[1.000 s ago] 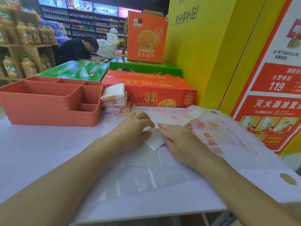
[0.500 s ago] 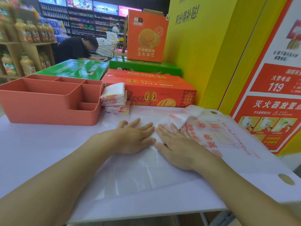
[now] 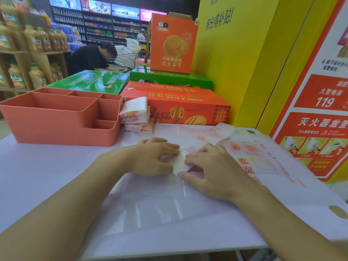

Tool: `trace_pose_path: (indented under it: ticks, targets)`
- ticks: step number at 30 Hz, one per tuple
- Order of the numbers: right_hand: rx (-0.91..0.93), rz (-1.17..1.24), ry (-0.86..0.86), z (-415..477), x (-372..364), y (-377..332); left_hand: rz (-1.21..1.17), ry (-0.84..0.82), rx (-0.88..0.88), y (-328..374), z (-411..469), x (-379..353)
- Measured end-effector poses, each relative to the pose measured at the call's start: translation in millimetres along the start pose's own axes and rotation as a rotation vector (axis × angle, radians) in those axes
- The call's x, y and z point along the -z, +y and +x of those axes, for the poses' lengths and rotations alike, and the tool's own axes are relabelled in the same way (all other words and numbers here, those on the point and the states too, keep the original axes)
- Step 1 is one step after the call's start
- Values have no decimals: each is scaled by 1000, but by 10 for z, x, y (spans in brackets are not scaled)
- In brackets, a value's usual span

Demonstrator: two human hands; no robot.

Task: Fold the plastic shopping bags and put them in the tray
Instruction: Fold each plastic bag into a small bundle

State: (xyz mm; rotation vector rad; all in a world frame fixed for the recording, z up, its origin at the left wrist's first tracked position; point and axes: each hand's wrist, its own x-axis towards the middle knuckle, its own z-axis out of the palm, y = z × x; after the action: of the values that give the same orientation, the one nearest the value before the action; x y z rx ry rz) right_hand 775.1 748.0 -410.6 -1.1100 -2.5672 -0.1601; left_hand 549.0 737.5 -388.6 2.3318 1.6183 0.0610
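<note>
The plastic shopping bag (image 3: 160, 204) lies flat on the worktop (image 3: 47, 176) as a long translucent strip running toward the person. Its far end is doubled into a small white fold between the two hands.

Half a second ago both palms lay flat, side by side, pressing the plastic down. Now the fingers have curled. The left hand (image 3: 156, 157) has its grip closed on the left edge of the fold, fingertips tucked onto the plastic. The right hand (image 3: 211, 166) has its grip closed on the right edge, fingers bent over the top and thumb along the near side.

I read this as the crease being set and the next turn of the fold starting. The bag is partly folded, with most of the strip yet to be taken up.

Touching the right hand's far side lies a spread of unfolded bags (image 3: 263, 161) with red print. A stack of folded bags (image 3: 136, 115) sits against the coral tray (image 3: 56, 117), outside it. No bag shows in the compartments visible from here, so loading appears not yet begun. A red biscuit carton (image 3: 188, 108) stands behind.
</note>
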Motion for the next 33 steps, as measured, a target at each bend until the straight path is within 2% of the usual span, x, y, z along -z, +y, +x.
trace_pose_path:
  ticks: [7, 11, 15, 23, 29, 33]
  targets:
    - [27, -71, 12, 11, -1, -64, -12, -14, 22, -30, 11, -22]
    - [27, -57, 91, 15, -28, -92, -41, 5, 10, -81, 24, -38]
    - [-66, 7, 186, 19, -11, -73, -75, 89, -1, -106, 40, -33]
    - [-122, 328, 96, -18, 150, 42, -191, 410, -124, -132, 78, -32]
    - [-301, 503, 51, -23, 148, 180, -320, 470, -134, -105, 84, -21]
    - [-357, 552, -41, 5, 115, 231, -300, 456, -85, -87, 148, -99]
